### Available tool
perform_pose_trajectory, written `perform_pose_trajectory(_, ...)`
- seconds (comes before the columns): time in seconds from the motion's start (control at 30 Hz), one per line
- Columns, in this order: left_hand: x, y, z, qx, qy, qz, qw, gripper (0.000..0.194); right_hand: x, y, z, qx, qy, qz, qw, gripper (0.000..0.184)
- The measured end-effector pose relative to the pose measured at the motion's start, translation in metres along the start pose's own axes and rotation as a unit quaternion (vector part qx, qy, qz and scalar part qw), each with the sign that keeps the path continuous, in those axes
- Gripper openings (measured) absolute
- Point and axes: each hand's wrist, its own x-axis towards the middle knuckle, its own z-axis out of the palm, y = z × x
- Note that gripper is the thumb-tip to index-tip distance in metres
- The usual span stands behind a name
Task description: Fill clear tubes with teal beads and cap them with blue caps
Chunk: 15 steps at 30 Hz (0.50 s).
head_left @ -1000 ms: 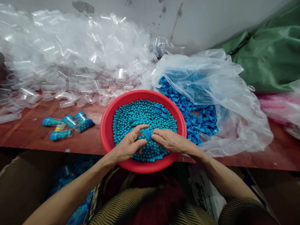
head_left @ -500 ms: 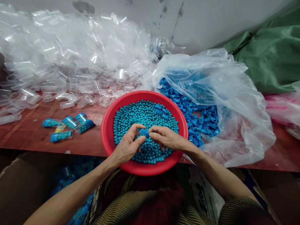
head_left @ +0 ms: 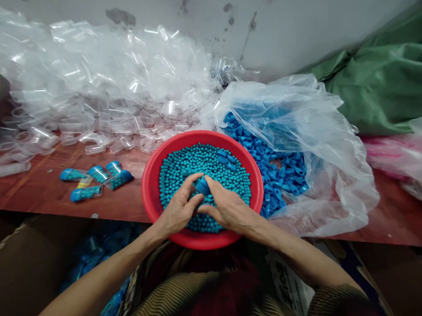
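A red bowl (head_left: 149,179) full of small teal beads (head_left: 211,165) sits at the table's front edge. Both hands meet over the beads. My left hand (head_left: 178,208) pinches a small tube with a blue cap (head_left: 202,186) between thumb and fingers. My right hand (head_left: 229,208) presses on the same blue cap from the right, fingers closed on it. The tube's body is mostly hidden by the fingers.
A clear bag of blue caps (head_left: 274,164) lies right of the bowl. A big heap of empty clear tubes (head_left: 103,97) fills the back left. Several filled capped tubes (head_left: 96,179) lie on the red-brown table (head_left: 40,184). Green cloth (head_left: 379,85) and a pink bag (head_left: 403,154) are at right.
Both hands have drawn slightly closer together over the beads, and my right hand has rotated so its fingers cover the blue cap from above.
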Motion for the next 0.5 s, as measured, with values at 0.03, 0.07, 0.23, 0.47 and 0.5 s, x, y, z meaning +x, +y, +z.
perform_pose_trajectory(0.03,0.0,0.0,0.0,0.01,0.006,0.015,1.0,0.046,-0.001,-0.003,0.002,-0.027,-0.009,0.001,1.0,0.073)
perform_pose_trajectory(0.07,0.001,-0.001,0.0,0.013,0.01,0.029,0.999,0.046,-0.002,-0.006,0.004,-0.05,-0.017,0.007,0.999,0.083)
perform_pose_trajectory(0.23,-0.001,0.002,0.001,-0.002,0.009,0.035,0.999,0.044,0.0,-0.012,0.012,-0.098,-0.004,0.057,0.993,0.08)
perform_pose_trajectory(0.47,-0.003,0.001,0.01,-0.046,0.057,-0.003,0.997,0.022,0.007,-0.019,0.018,-0.119,-0.033,0.075,0.989,0.066)
perform_pose_trajectory(0.5,-0.002,0.0,0.011,-0.044,0.065,-0.006,0.997,0.019,0.008,-0.02,0.018,-0.118,-0.043,0.08,0.989,0.066)
